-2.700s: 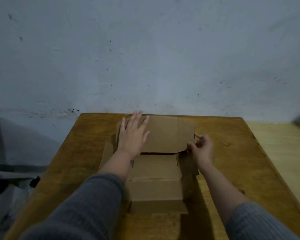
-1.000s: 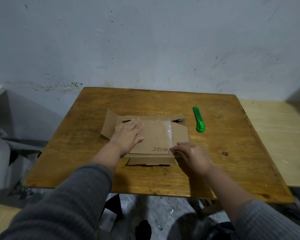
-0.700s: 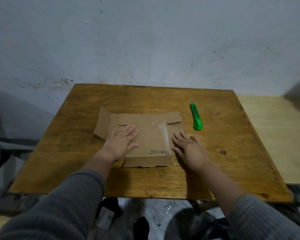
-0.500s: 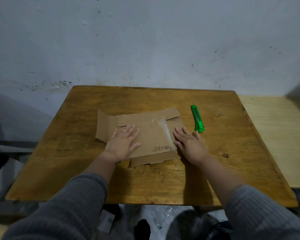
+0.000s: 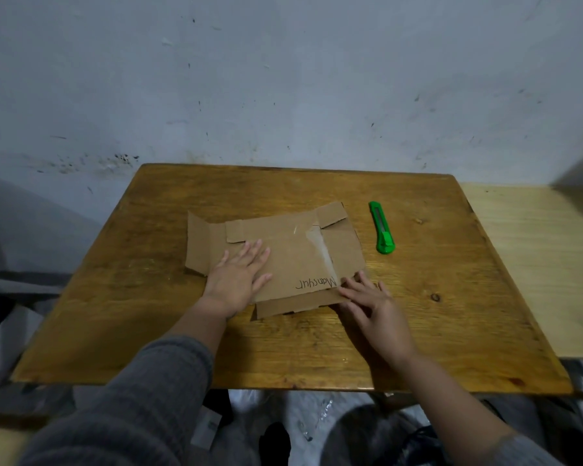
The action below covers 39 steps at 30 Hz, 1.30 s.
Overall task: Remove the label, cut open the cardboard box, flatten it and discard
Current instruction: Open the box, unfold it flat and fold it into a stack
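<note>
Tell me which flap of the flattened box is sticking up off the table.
The far-left flap of the flattened cardboard box: it angles upward, shadowed underneath. The near flap and far-right flap lie flat on the table.

box (image 5: 283, 253) on table (image 5: 148, 297), knife (image 5: 381, 232) right

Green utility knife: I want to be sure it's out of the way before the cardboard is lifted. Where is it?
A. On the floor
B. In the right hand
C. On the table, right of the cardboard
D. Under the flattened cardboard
C. The green utility knife lies on the wooden table, apart from the flattened cardboard and untouched by either hand.
</note>
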Tool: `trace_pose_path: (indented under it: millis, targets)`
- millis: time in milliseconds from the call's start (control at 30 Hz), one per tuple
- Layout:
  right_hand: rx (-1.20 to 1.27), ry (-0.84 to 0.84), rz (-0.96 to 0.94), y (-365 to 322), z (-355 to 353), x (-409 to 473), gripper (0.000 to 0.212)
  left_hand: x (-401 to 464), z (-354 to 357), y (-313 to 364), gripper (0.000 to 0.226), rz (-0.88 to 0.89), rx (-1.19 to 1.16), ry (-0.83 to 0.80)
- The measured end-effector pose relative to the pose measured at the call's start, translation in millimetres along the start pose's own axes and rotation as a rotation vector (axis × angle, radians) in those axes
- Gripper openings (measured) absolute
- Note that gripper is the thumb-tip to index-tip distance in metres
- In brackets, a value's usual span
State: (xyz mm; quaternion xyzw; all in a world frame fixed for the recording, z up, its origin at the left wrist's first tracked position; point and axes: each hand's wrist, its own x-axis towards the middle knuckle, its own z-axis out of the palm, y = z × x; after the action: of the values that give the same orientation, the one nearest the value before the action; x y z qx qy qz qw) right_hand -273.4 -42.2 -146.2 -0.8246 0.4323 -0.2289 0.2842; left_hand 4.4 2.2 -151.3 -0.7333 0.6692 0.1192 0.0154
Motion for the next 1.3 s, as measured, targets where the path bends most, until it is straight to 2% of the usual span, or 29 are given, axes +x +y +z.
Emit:
trace_pose_path:
  millis: [200, 367, 467, 633, 700, 800, 933, 1100, 1200, 1300]
  targets:
    - [-0.084, 0.016, 0.07, -8, 4, 24, 0.04, 0, -22, -3, 0.049, 0.003, -0.122, -0.069]
    - [-0.234, -0.04, 0.185, -9, 13, 39, 0.05, 2, -25, -7, 0.078, -0.096, -0.268, -0.072]
    - [-0.282, -0.043, 0.226, -9, 18, 43, 0.051, 0, -24, -3, 0.076, -0.077, -0.328, -0.054]
    - [-0.318, -0.026, 0.248, -10, 22, 49, 0.056, -6, -10, -1, 0.064, -0.015, -0.215, 0.007]
    - [-0.288, 0.062, 0.3, -8, 20, 52, 0.061, -5, -3, 2, 0.063, -0.022, -0.189, 0.045]
    - [-0.076, 0.235, 0.483, -3, 13, 62, 0.058, -2, 6, 5, 0.064, -0.047, -0.118, 0.048]
    - [0.342, 0.266, 0.708, -4, -3, 76, 0.046, -1, 15, 7, 0.081, -0.071, -0.028, 0.041]
    - [0.763, 0.076, 0.899, 8, -19, 87, 0.041, 0, 15, 6, 0.075, -0.069, -0.021, 0.038]
    - [0.974, -0.013, 0.872, 5, -29, 87, 0.042, 1, 18, 5, 0.079, -0.058, -0.033, 0.045]
    - [1.021, -0.043, 0.828, 5, -34, 85, 0.038, 2, 17, 5, 0.083, -0.052, -0.031, 0.039]
